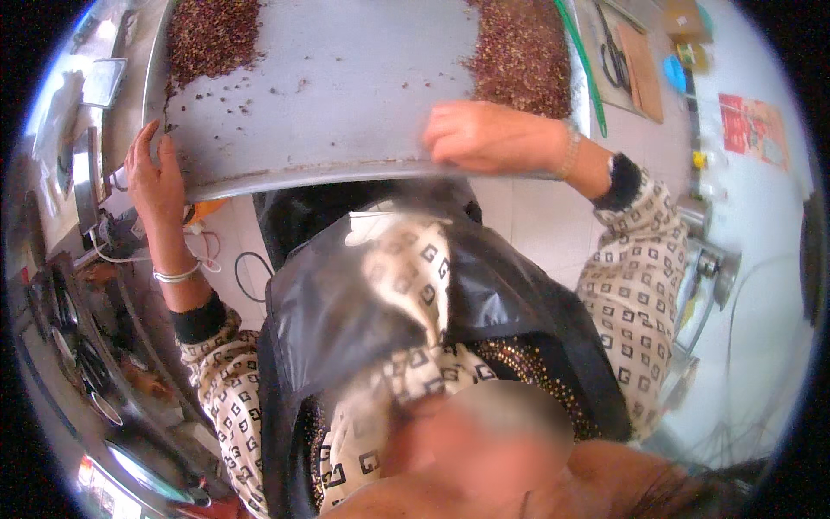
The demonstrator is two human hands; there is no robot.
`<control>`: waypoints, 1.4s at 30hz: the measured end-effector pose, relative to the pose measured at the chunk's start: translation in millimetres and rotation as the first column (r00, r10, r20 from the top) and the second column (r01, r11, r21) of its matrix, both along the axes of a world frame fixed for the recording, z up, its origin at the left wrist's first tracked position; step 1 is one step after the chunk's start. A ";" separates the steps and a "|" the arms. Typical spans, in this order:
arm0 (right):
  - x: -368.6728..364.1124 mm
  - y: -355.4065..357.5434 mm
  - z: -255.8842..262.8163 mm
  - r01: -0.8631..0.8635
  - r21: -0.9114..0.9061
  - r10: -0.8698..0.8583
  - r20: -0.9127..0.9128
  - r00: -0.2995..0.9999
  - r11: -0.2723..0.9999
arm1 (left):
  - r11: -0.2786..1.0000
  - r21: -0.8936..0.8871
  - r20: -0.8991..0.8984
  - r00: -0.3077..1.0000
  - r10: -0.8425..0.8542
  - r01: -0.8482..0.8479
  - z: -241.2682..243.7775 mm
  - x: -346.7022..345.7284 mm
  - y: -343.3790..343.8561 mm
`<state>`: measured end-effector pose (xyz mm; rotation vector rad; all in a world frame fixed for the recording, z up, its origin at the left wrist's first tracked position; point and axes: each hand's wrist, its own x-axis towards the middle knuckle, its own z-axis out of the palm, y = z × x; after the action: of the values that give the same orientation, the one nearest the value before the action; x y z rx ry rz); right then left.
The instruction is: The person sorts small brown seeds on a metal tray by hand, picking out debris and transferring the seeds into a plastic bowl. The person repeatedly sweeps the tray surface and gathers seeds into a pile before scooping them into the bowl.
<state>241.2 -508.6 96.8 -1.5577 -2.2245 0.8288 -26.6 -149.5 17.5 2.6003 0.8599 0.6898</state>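
Observation:
A shallow metal tray [363, 84] lies in front of me. It carries a heap of reddish-brown dried husks [211, 39], like Sichuan peppercorns, at the far left. A second, similar heap [522, 58] lies along the right side. Dark loose seeds [240, 107] are scattered between them, mostly on the left. My left hand [155, 172] holds the tray's left front corner, thumb inside the rim. Curled and slightly blurred, my right hand [463, 133] is over the tray near its front rim, just below the right heap. Whether anything is inside its fingers is hidden.
A green strip [583, 65] runs along the tray's right edge. Beyond it are black-handled scissors [613, 61] and a brown flat board [639, 71]. A white cable [117, 256] hangs at the left near my forearm. A black apron [337, 298] covers my lap below the tray.

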 end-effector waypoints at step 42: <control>35.5 -39.4 14.9 0.154 0.165 -0.214 0.462 0.860 0.974 | 0.987 0.151 -0.120 0.992 -0.033 0.051 5.9 -8.6 3.2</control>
<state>276.6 -548.0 111.7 -2.0479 -2.3290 0.2568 -35.2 -146.2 23.4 2.8127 0.8124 0.6200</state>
